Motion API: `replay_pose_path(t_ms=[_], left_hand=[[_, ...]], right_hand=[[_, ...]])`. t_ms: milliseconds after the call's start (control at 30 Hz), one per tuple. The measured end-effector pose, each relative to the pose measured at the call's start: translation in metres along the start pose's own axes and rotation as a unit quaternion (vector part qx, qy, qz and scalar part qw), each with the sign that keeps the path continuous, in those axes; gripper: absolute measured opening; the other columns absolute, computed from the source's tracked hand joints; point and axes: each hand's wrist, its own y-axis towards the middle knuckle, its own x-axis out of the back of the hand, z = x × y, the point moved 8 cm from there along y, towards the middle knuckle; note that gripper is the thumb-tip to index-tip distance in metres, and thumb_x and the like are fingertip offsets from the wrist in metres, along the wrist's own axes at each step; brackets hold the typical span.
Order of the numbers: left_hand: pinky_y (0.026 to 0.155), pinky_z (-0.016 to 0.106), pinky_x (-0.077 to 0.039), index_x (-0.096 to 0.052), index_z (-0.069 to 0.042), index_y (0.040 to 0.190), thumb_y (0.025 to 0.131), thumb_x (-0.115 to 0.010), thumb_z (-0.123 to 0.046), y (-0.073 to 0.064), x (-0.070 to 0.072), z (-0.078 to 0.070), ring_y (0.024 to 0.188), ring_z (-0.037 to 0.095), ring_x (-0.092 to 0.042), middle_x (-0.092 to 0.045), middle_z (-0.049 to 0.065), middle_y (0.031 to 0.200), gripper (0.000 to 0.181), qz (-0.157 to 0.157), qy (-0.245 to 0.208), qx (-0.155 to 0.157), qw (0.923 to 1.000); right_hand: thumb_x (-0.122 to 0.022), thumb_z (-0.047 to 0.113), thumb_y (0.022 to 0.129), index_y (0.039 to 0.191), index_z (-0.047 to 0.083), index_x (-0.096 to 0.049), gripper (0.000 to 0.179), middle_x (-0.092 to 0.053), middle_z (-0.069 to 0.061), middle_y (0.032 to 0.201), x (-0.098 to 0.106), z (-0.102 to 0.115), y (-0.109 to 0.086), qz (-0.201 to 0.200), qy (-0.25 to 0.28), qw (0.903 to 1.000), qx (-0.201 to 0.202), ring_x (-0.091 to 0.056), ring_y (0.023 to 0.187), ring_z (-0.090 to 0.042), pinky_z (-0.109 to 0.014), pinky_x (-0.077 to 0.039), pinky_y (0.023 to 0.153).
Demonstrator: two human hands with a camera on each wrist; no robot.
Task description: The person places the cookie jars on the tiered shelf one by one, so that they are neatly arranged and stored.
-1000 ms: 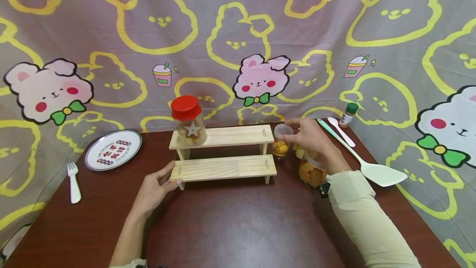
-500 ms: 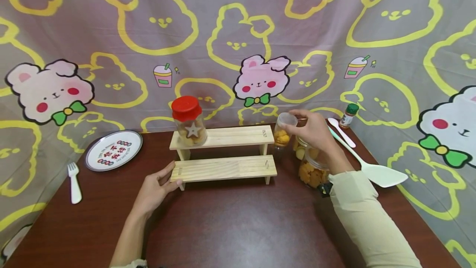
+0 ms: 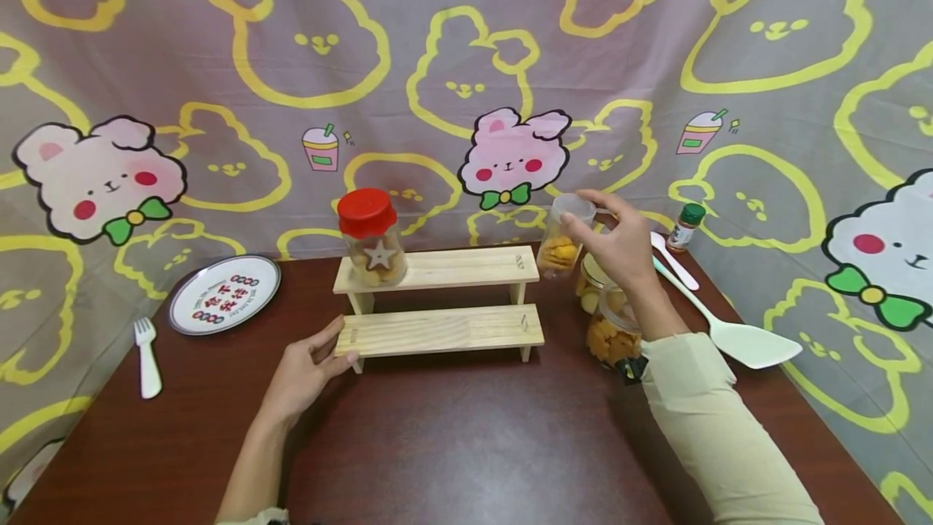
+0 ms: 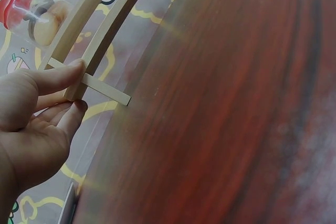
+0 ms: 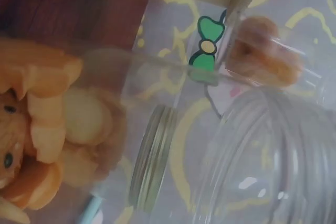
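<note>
My right hand (image 3: 623,241) holds a small clear jar (image 3: 560,253) by its frosted lid, thumb in front and fingers behind. Yellow-orange pieces fill its lower part, and the jar hangs slightly tilted beside the right end of a two-tier wooden rack (image 3: 445,329). With thumb and fingertips, my left hand (image 3: 299,375) pinches the lower board's left end, as the left wrist view also shows around the board (image 4: 100,40). A red-lidded jar (image 3: 375,245) with a star sits on the upper tier's left. Below my right wrist stand a jar of orange snacks (image 3: 611,340) and a gold-lidded jar (image 3: 592,278).
At the left lie a white plate (image 3: 226,294) with red lettering and a white fork (image 3: 148,359). A pale spatula (image 3: 754,343), a white spoon (image 3: 674,260) and a green-capped spice bottle (image 3: 685,227) are at the right. A patterned cloth hangs behind the table.
My right hand has raised the small jar from beside the rack, up and slightly to the right, and it now tilts. My left hand stays on the rack's lower board.
</note>
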Motion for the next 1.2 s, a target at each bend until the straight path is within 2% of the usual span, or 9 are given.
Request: replay_pose_path(t_ms=[133, 300, 500, 700, 933, 1200], left_hand=[[0.096, 0.014, -0.044, -0.035, 0.006, 0.153, 0.093, -0.073, -0.003, 0.000, -0.001, -0.001, 0.145, 0.032, -0.030, -0.032, 0.019, 0.160, 0.071, 0.000, -0.004, -0.004, 1.0000], [0.096, 0.014, -0.044, -0.035, 0.006, 0.153, 0.093, -0.073, -0.003, 0.001, -0.001, -0.001, 0.145, 0.031, -0.031, -0.032, 0.018, 0.159, 0.071, 0.001, -0.004, -0.005, 1.0000], [0.096, 0.013, -0.043, -0.036, 0.007, 0.153, 0.093, -0.072, -0.002, 0.001, -0.001, -0.001, 0.145, 0.031, -0.031, -0.032, 0.018, 0.159, 0.070, -0.002, -0.002, -0.006, 1.0000], [0.096, 0.013, -0.042, -0.036, 0.008, 0.152, 0.093, -0.072, -0.001, 0.002, -0.001, 0.001, 0.144, 0.031, -0.031, -0.033, 0.019, 0.159, 0.069, -0.004, -0.003, -0.009, 0.9999], [0.096, 0.013, -0.043, -0.035, 0.011, 0.151, 0.093, -0.072, 0.001, 0.001, 0.000, 0.002, 0.145, 0.032, -0.030, -0.031, 0.020, 0.159, 0.070, -0.004, -0.024, -0.014, 0.9996], [0.096, 0.013, -0.043, -0.036, 0.010, 0.151, 0.093, -0.072, -0.001, 0.002, 0.001, 0.002, 0.144, 0.031, -0.031, -0.033, 0.019, 0.158, 0.069, -0.008, -0.020, -0.016, 0.9996]], right_hand=[[-0.079, 0.007, 0.088, 0.123, -0.006, -0.069, 0.039, -0.066, -0.018, 0.123, 0.002, 0.004, 0.002, -0.024, 0.023, 0.9994, 0.012, -0.061, 0.098, -0.009, -0.015, -0.051, 0.084], [-0.079, 0.000, 0.085, 0.121, -0.008, -0.069, 0.039, -0.067, -0.022, 0.121, 0.000, 0.009, 0.002, -0.039, 0.053, 0.9974, 0.027, -0.063, 0.096, -0.007, -0.014, -0.052, 0.082], [-0.079, -0.001, 0.085, 0.122, -0.007, -0.069, 0.039, -0.066, -0.021, 0.122, -0.009, 0.011, 0.000, -0.026, 0.083, 0.9958, 0.028, -0.064, 0.095, -0.008, -0.014, -0.053, 0.075], [-0.080, 0.000, 0.086, 0.121, -0.007, -0.069, 0.037, -0.067, -0.020, 0.119, -0.017, 0.014, -0.001, -0.023, 0.104, 0.9935, 0.038, -0.065, 0.095, -0.012, -0.018, -0.054, 0.081], [-0.079, 0.002, 0.087, 0.125, -0.006, -0.067, 0.041, -0.067, -0.018, 0.117, -0.027, 0.009, -0.005, -0.035, 0.143, 0.9891, 0.006, -0.067, 0.096, -0.014, -0.020, -0.056, 0.080], [-0.079, -0.002, 0.086, 0.129, -0.008, -0.065, 0.046, -0.066, -0.019, 0.121, -0.039, 0.012, -0.006, -0.043, 0.156, 0.9868, 0.005, -0.066, 0.099, -0.015, -0.020, -0.054, 0.083]])
